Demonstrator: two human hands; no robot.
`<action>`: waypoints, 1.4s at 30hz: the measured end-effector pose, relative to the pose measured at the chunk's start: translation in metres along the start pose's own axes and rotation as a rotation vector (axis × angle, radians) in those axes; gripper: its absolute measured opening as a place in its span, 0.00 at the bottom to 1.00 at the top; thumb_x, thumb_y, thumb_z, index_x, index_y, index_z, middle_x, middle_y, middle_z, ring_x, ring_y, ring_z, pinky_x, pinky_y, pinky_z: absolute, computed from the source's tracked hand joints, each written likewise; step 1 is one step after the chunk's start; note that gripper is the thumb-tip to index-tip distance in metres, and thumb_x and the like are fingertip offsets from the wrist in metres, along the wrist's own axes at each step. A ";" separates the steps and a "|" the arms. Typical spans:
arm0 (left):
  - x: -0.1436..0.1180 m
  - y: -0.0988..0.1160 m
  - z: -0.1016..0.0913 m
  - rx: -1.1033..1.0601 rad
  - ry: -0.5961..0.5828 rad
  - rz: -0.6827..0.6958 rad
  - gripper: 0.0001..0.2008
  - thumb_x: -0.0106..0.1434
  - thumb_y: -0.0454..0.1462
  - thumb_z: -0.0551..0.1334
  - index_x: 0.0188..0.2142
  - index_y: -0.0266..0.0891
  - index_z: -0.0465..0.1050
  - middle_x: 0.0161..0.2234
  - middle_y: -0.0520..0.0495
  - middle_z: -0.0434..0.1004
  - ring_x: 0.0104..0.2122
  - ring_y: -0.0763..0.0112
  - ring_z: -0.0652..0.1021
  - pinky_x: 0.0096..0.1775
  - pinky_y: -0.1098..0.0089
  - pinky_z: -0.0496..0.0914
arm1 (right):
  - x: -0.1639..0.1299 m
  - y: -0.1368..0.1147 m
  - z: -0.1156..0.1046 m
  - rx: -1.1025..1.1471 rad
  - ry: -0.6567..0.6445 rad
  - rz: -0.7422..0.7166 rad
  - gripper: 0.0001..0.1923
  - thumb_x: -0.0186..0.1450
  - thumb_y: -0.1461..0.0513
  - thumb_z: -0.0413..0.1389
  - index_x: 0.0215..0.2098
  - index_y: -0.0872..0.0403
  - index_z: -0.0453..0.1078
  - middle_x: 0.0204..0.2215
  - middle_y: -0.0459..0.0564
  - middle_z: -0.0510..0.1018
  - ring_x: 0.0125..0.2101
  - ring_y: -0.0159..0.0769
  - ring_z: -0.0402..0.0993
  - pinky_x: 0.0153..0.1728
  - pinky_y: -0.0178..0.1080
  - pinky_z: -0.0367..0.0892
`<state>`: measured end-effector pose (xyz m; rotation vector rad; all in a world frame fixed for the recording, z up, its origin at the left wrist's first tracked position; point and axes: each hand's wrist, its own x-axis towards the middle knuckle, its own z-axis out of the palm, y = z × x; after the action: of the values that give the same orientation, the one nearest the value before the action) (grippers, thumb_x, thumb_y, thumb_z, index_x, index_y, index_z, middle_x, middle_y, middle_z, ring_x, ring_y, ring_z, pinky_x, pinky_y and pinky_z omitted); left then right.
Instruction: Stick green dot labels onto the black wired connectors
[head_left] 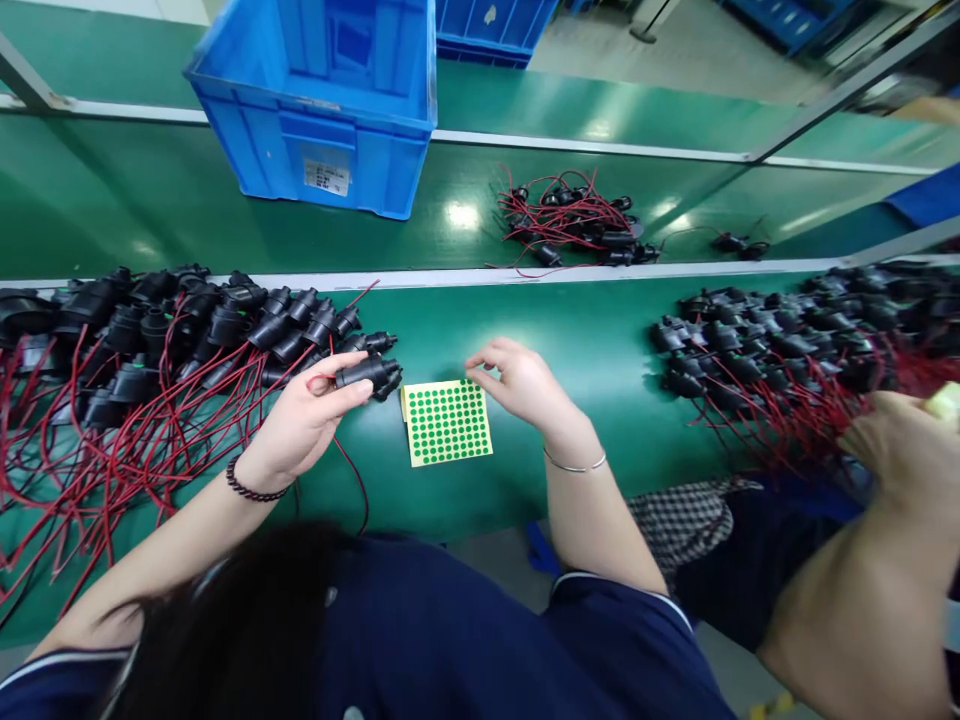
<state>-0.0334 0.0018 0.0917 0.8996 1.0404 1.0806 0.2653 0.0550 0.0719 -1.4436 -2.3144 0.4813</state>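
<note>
Black cylindrical part (358, 374), head view: being grasped between thumb and fingers of the left hand (311, 405), above the desk (442, 500), just left of the green-dotted sheet (450, 425). Bringing thumb and fingertips of the right hand (525, 385) close together at the sheet's upper edge; being too small to tell whether anything is pinched. Showing apparent green spots within the left heap (225, 325), none on the held part's visible side; hence seeming early with this piece, leaving most sheet rows filled. Looking dark, tubular, knobbed at the right end.
</note>
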 end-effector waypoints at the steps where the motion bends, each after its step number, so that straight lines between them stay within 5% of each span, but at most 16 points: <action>1: -0.002 -0.004 -0.001 -0.087 0.005 -0.069 0.22 0.54 0.43 0.74 0.47 0.40 0.77 0.35 0.48 0.80 0.33 0.70 0.79 0.38 0.67 0.77 | -0.006 0.007 0.009 -0.011 -0.008 0.025 0.05 0.64 0.63 0.59 0.35 0.52 0.78 0.33 0.51 0.79 0.33 0.39 0.75 0.37 0.43 0.71; 6: -0.014 -0.019 0.010 -0.351 -0.042 -0.249 0.16 0.58 0.47 0.72 0.39 0.39 0.76 0.38 0.46 0.80 0.31 0.74 0.79 0.31 0.74 0.76 | -0.022 0.015 0.034 -0.040 0.023 0.058 0.06 0.62 0.63 0.60 0.38 0.52 0.79 0.36 0.53 0.77 0.38 0.43 0.74 0.41 0.48 0.72; 12: -0.020 -0.036 0.020 -0.368 -0.063 -0.308 0.14 0.63 0.46 0.68 0.40 0.40 0.73 0.40 0.46 0.80 0.37 0.71 0.81 0.36 0.72 0.78 | -0.026 0.009 0.038 -0.011 0.054 0.072 0.06 0.64 0.65 0.56 0.32 0.53 0.76 0.33 0.53 0.76 0.37 0.43 0.74 0.41 0.47 0.72; 15: -0.019 -0.048 0.018 -0.316 -0.117 -0.259 0.15 0.66 0.47 0.63 0.45 0.41 0.70 0.42 0.43 0.80 0.37 0.69 0.80 0.34 0.70 0.75 | -0.028 0.002 0.036 0.108 0.089 0.103 0.06 0.64 0.63 0.56 0.31 0.53 0.74 0.32 0.51 0.76 0.33 0.39 0.74 0.38 0.44 0.71; 19: -0.015 -0.060 0.013 -0.202 -0.153 -0.158 0.19 0.60 0.41 0.70 0.47 0.40 0.67 0.41 0.46 0.79 0.37 0.71 0.78 0.41 0.68 0.72 | -0.031 -0.024 0.033 0.452 0.098 0.221 0.05 0.64 0.59 0.59 0.33 0.53 0.72 0.29 0.47 0.77 0.30 0.34 0.74 0.33 0.39 0.70; 26: -0.013 -0.078 0.003 0.125 -0.169 0.009 0.19 0.58 0.34 0.68 0.44 0.42 0.62 0.40 0.49 0.75 0.43 0.68 0.75 0.50 0.63 0.67 | -0.033 -0.087 0.048 0.991 -0.107 0.295 0.08 0.65 0.57 0.61 0.36 0.52 0.68 0.31 0.45 0.75 0.31 0.31 0.73 0.32 0.36 0.69; 32: -0.012 -0.090 -0.002 0.317 -0.167 0.193 0.15 0.57 0.31 0.63 0.41 0.42 0.61 0.39 0.50 0.70 0.40 0.69 0.73 0.45 0.65 0.68 | -0.030 -0.101 0.061 1.096 -0.175 0.284 0.06 0.65 0.59 0.60 0.35 0.51 0.67 0.28 0.44 0.74 0.26 0.28 0.69 0.26 0.34 0.63; 42: -0.013 -0.094 -0.001 0.413 -0.152 0.304 0.15 0.58 0.30 0.64 0.41 0.42 0.61 0.37 0.51 0.68 0.35 0.72 0.71 0.38 0.69 0.68 | -0.031 -0.106 0.072 1.250 -0.169 0.345 0.12 0.62 0.61 0.63 0.36 0.51 0.63 0.31 0.42 0.73 0.30 0.28 0.77 0.31 0.35 0.72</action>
<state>-0.0130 -0.0336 0.0062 1.4881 1.0382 1.0415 0.1614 -0.0242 0.0550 -1.0797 -1.2549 1.7667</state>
